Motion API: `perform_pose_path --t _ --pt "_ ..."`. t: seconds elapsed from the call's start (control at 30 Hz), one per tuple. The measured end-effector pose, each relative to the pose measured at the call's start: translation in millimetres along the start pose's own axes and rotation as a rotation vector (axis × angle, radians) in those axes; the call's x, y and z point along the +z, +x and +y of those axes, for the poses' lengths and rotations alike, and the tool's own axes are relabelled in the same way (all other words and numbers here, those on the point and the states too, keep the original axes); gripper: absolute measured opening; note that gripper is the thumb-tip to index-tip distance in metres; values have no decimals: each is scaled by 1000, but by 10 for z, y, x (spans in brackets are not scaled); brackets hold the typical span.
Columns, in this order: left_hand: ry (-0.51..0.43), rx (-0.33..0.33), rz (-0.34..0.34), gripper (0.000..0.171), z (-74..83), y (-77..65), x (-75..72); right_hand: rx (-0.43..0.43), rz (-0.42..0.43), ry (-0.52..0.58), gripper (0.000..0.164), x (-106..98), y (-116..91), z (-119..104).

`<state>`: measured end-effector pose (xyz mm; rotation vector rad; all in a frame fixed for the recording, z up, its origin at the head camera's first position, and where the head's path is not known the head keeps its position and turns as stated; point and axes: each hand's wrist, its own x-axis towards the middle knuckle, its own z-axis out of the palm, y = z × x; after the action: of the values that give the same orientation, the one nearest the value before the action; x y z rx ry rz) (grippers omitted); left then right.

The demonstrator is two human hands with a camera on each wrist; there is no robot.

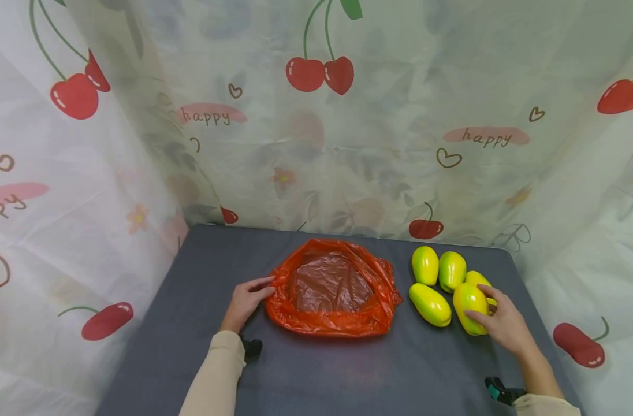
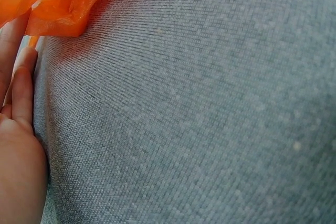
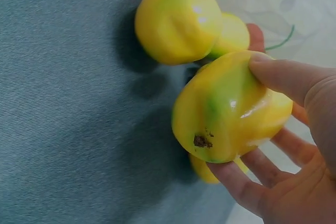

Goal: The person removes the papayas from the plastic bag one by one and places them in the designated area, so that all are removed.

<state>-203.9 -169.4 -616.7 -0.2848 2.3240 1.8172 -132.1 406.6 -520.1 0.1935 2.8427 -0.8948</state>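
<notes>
A red plastic bag [image 1: 329, 329] lies spread on the dark table with its mouth facing up. At its left rim, my left hand [image 1: 248, 301] pinches the film between thumb and fingers; the left wrist view catches those fingers against the orange-looking bag [image 2: 63, 11]. My right hand [image 1: 506, 323] grips a glossy yellow-green mango [image 1: 470, 308], thumb on one side and fingers round the other. That mango [image 3: 226, 108] shows a dark brown stem scar in the right wrist view. Another mango [image 1: 477, 279] is partly hidden behind the held one and the hand.
Left of the held fruit are a tilted mango [image 1: 429, 304] and, farther back, two upright-looking ones, a left mango [image 1: 425, 266] and a right mango [image 1: 453, 271]. The grey-blue table cloth [image 1: 192, 277] ends at a printed curtain [image 1: 379, 144] enclosing the back and sides.
</notes>
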Motion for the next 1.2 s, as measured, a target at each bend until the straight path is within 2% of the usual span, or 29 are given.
perform_pose_path --t 0.37,0.67,1.0,1.2 --pt "7 -9 -2 38 1 -3 -9 -30 -3 38 89 136 -19 136" --pt "4 -9 1 38 -27 14 -2 -35 30 14 84 261 -35 204" --pt "-4 -20 12 38 -18 15 18 35 58 -19 83 326 -95 218" --pt "-8 -25 9 37 -7 10 11 84 62 5 91 351 -102 233"
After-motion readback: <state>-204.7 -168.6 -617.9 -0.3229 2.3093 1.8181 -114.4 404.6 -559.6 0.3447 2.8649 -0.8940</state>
